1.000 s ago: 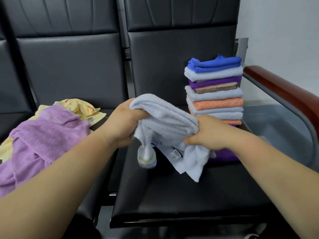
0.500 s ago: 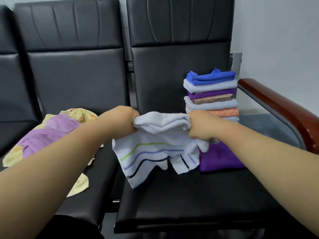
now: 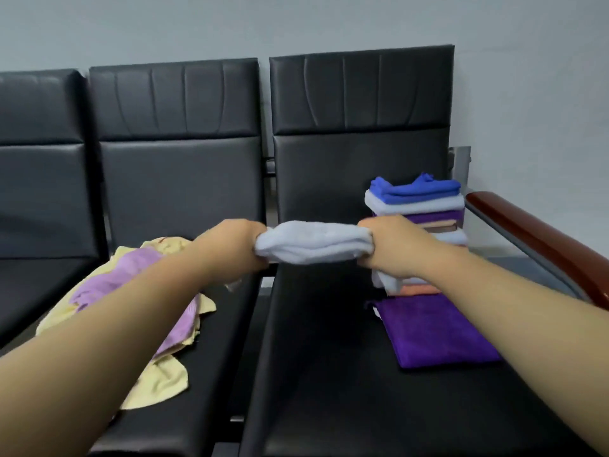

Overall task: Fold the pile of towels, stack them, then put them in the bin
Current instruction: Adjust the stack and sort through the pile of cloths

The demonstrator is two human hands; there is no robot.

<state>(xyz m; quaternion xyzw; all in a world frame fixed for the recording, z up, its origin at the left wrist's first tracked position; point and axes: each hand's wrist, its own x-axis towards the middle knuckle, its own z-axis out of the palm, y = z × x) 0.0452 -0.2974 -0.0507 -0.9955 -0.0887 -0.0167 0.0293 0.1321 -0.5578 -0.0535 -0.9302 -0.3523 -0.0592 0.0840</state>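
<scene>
While both fists pull a white towel (image 3: 313, 245) taut above the seat (image 3: 329, 374), folding is the step in hand.
Nearest, at eight o'clock, a yellow towel (image 3: 158, 384) and lilac towel (image 3: 112, 277) lie unfolded; at four o'clock sits a flat purple towel (image 3: 438, 331). Centre, left hand (image 3: 237, 249) and right hand (image 3: 392, 245) curl tightly round the bunched towel's ends. Beyond, at two o'clock, stands the folded stack (image 3: 418, 199). Next, I judge, it needs spreading flat and halving; no bin shows.

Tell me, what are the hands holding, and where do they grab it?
A bunched white towel. The left hand grips its left end and the right hand grips its right end, so it spans between them.
</scene>
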